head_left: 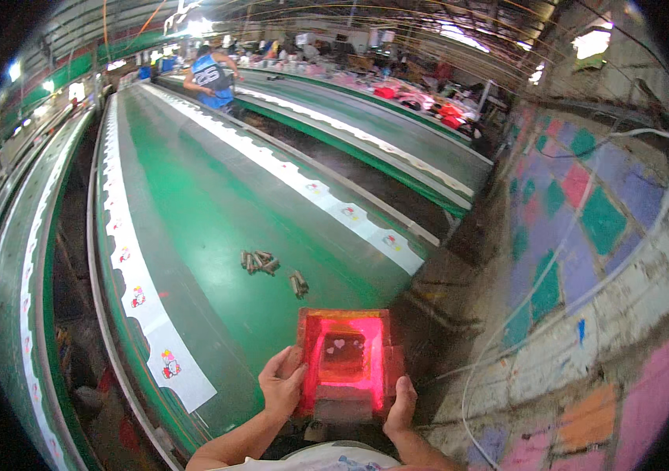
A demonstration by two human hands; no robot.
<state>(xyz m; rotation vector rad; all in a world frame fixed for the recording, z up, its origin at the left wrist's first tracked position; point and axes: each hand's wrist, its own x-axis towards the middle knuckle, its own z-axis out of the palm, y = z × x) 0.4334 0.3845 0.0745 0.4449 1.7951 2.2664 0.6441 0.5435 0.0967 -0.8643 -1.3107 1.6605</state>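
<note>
A small screen-printing frame (385, 345), smeared bright pink, is held level in front of my body at the near end of a long green printing table (193, 200). Small pale heart shapes show in its dark mesh. My left hand (281, 382) grips the frame's left side, thumb on top. Its right side rests in my right hand (402, 406), whose thumb points up while the other fingers are mostly hidden. Across the near part of the frame lies a greyish block, perhaps a squeegee. White fabric strips (180, 369) with small printed cartoon figures run along both table edges.
Several small grey cylindrical pieces (259, 262) lie on the table, with a smaller group (298, 284) nearer me. Another person (213, 78) in a blue top stands among the far tables. On my right rises a painted wall (577, 204) with a hanging white cable (558, 243).
</note>
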